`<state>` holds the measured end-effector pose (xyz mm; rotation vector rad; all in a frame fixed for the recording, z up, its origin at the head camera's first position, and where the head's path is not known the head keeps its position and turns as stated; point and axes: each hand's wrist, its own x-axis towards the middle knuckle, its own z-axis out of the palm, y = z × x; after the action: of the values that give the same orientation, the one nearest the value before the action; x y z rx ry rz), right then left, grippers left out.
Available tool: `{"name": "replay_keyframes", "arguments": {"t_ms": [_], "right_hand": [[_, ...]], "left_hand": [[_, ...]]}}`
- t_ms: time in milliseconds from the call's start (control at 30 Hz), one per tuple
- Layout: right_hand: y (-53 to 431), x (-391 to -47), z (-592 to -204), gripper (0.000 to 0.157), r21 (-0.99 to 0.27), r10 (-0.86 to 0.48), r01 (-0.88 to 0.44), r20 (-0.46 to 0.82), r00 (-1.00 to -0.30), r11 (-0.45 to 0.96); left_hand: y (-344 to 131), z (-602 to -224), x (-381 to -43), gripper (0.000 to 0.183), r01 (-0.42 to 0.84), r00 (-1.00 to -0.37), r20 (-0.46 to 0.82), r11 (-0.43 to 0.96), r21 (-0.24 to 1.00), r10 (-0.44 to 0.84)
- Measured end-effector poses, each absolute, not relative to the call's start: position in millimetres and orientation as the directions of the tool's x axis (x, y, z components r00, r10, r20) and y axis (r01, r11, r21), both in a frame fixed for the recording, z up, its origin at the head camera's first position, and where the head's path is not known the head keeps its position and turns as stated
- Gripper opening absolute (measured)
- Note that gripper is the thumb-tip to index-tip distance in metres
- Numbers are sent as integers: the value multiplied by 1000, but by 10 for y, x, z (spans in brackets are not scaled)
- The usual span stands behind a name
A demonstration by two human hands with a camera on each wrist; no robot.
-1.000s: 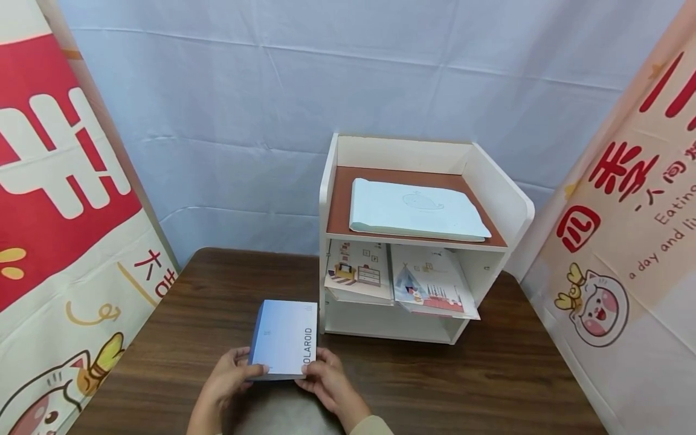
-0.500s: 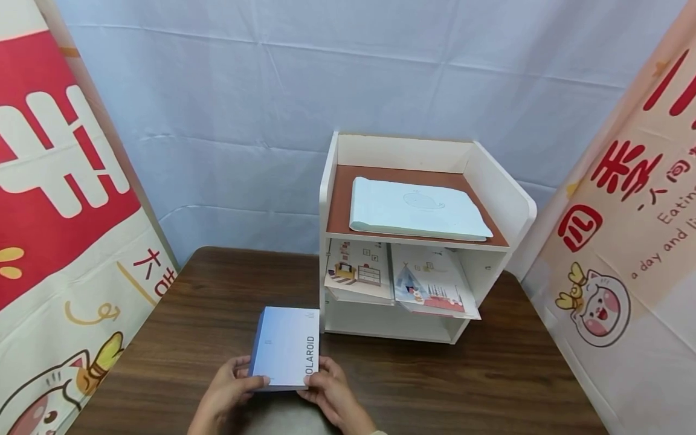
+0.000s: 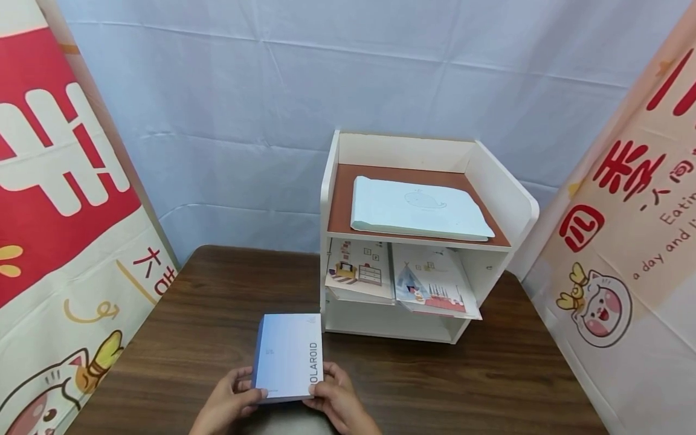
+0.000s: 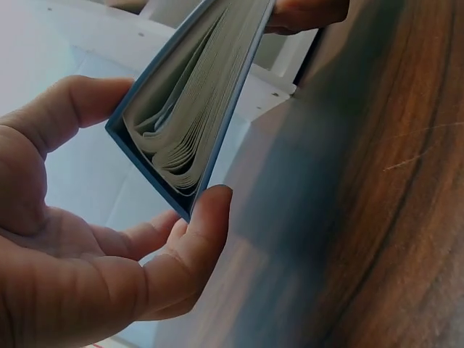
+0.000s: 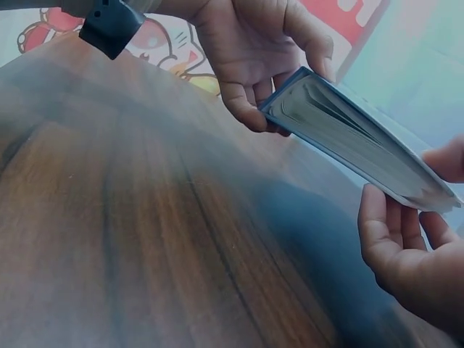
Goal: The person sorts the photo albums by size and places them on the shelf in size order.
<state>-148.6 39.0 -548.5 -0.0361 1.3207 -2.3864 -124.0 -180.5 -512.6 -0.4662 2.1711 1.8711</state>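
Note:
A small blue-and-white photo album (image 3: 288,353), with letters reading "OLAROID" along its right side, is held above the table's near part. My left hand (image 3: 229,400) pinches its near left corner, thumb on the cover and fingers underneath. At the near right corner my right hand (image 3: 341,399) grips it the same way. In the left wrist view the album (image 4: 192,109) appears edge-on, its stacked pages bowed between the covers. Below the album (image 5: 355,141), the right wrist view shows its shadow on the wood, with a gap between them.
A white shelf unit (image 3: 523,211) stands behind and to the right on the dark wooden table (image 3: 244,275). A pale sketch pad (image 3: 418,208) with a whale drawing lies on its top. Two illustrated booklets (image 3: 359,272) stick out of the middle level. Cloth hangings (image 3: 217,121) surround the table.
Both hands have drawn the album slightly nearer the body and a little to the right, keeping their grip on its near corners. The shelf unit and its contents stay put.

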Motion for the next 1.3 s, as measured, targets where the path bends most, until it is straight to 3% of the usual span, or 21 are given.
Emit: {"name": "replay_keyframes", "arguments": {"t_ms": [633,1300], "right_hand": [[648,-1342,-5479,44,-821,-386,358,-185,-904,-445],[1034,-1295,-5418,42,-796,-391,368,-181,-902,-481]], "left_hand": [[-1730,-5140,-1178,74,-407,-908,-414,97,908,60],[-1401,-5145,-1211,75,-344,-930,-345,34,938,128]]}}
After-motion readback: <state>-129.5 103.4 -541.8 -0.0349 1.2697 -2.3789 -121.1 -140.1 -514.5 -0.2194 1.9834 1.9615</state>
